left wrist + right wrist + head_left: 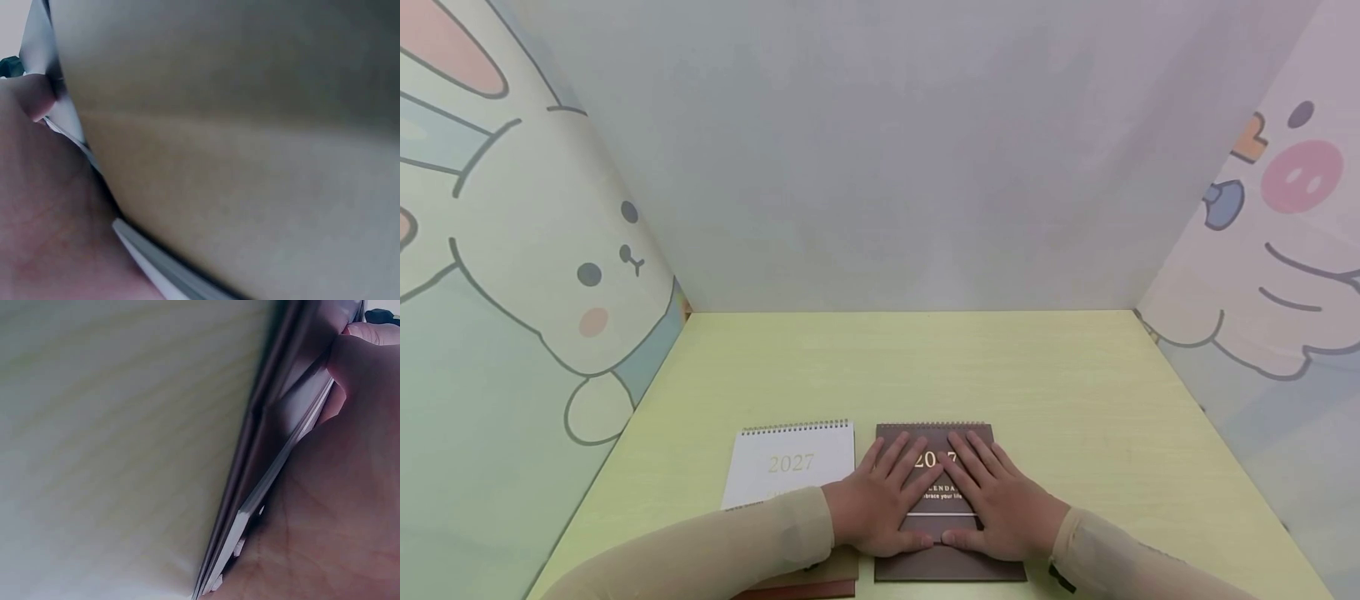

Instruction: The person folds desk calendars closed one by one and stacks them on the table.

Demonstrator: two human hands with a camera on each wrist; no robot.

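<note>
A dark brown 2027 desk calendar [928, 527] lies flat, its spiral binding on the far side. My left hand [880, 505] rests on its left half, palm down with fingers spread. On the right half lies my right hand [1006, 507], also spread, the two thumbs pointing toward each other near the lower flap. Part of the printed cover is hidden under the fingers. In the right wrist view, the palm [331, 500] lies over the calendar's page edges [240, 519]. A tan surface [219, 175] fills much of the left wrist view beside the left palm [50, 212].
A white spiral 2027 calendar [792, 477] lies left of the brown one, partly covered by my left sleeve [745, 537]. A reddish-brown edge [808, 590] shows at its near end. The pale yellow table [1000, 367] meets a grey back wall [895, 183] and cartoon-printed side panels.
</note>
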